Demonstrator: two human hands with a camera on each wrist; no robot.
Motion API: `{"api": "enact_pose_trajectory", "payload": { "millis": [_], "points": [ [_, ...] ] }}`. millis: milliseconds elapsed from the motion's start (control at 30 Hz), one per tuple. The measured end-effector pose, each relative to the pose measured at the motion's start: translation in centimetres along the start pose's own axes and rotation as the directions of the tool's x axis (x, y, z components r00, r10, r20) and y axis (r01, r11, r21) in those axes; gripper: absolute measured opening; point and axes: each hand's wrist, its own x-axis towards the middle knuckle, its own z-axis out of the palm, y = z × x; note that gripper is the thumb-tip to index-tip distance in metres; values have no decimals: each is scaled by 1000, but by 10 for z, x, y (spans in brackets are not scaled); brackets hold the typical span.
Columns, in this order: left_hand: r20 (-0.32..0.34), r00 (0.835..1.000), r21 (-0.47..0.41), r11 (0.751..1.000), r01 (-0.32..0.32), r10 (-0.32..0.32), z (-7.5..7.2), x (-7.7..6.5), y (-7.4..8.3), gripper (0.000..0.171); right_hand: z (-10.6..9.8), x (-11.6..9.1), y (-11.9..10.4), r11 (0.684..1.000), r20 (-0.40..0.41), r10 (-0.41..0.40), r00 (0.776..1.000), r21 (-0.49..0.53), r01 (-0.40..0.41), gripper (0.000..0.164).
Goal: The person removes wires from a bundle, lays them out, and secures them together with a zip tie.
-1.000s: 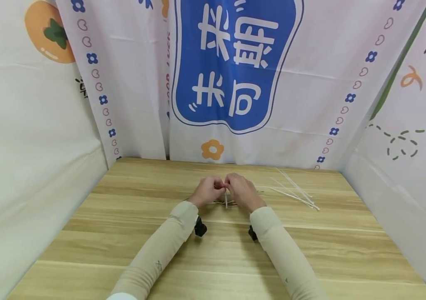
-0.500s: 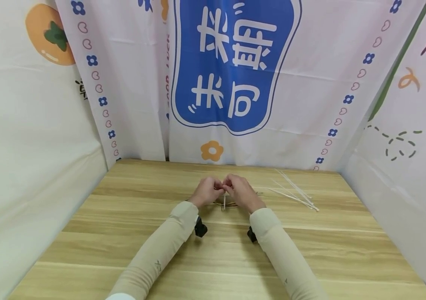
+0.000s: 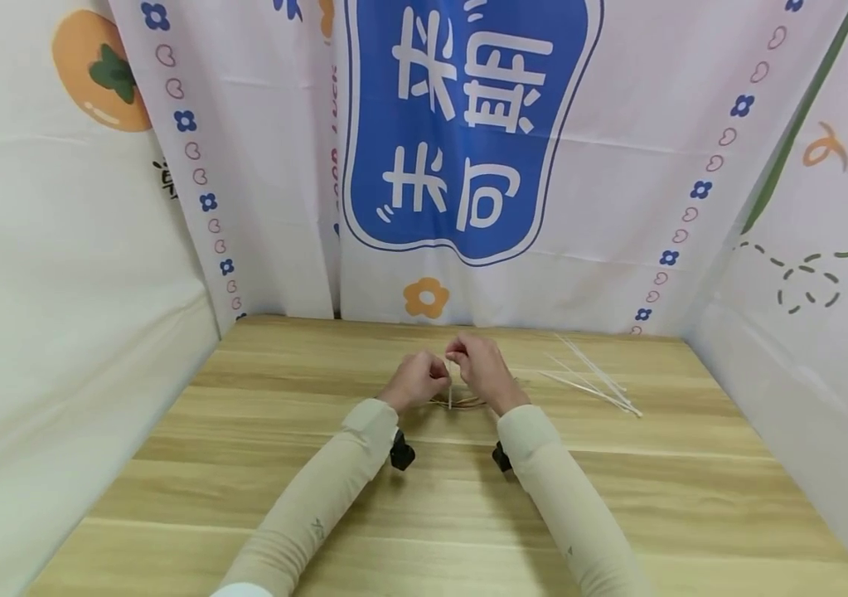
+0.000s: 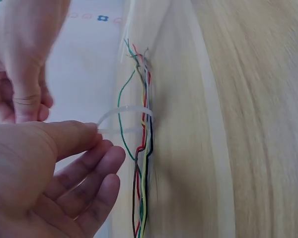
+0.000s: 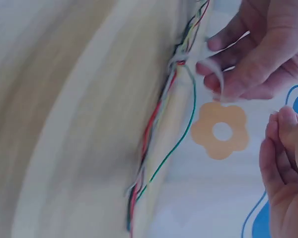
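Observation:
A bundle of thin coloured wires [image 4: 144, 188], red, yellow, green and black among them, lies on the table with a white zip tie [image 4: 134, 108] looped around it. My left hand [image 3: 414, 380] pinches the zip tie between thumb and index finger beside the bundle; its other fingers are loosely bent. Slightly higher and farther back, my right hand [image 3: 479, 366] has thumb and index finger pressed together on the tie's thin tail. One green wire [image 5: 192, 106] bows out from the rest.
Several loose white zip ties [image 3: 595, 385] lie on the wooden table [image 3: 438, 514] to the right of the hands. A printed white curtain [image 3: 282, 207] hangs behind the table's back edge, with white cloth along both sides.
My right hand has lifted up and back from the left hand, so a gap now shows between their fingertips. The left hand stays near the bundle.

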Motion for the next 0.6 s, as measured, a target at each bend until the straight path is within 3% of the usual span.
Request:
{"api": "enact_pose_trajectory", "payload": {
  "millis": [167, 300, 433, 600],
  "points": [
    [7, 999, -16, 999, 45, -45, -1, -1, -1, 13, 6, -6, 8, 992, 83, 48, 995, 109, -57, 6],
    [9, 999, -10, 999, 42, -42, -1, -3, 0, 14, 11, -11, 12, 993, 127, 32, 991, 112, -46, 5],
    [14, 1000, -15, 1000, 23, -23, 0, -4, 3, 12, 7, -9, 8, 999, 102, 7, 995, 37, -11, 10],
    [66, 998, 19, 1000, 13, -14, -2, -2, 4, 10, -7, 1, -5, 999, 1, -36, 999, 7, 36, 8]
  ]
}}
